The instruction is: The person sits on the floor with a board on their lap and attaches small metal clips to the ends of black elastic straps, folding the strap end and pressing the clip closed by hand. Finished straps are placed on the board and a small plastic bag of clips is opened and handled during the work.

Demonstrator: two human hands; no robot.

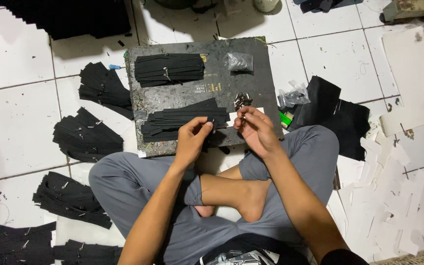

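Zipper strip [211,122] being pinched by left hand [192,140], right hand [255,128] pinching small metal slider; finished bundles [87,135] piling on floor, stack [182,122] on board [172,95] waiting

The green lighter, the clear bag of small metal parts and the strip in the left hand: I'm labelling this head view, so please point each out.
green lighter [285,118], head view, its body.
clear bag [239,61], head view, its middle.
black strip [211,123], head view, the end pinched by the left hand [191,140].

black zipper strips [182,121]; dark speckled board [263,83]; grey trousers [123,181]; white floor tiles [15,122]
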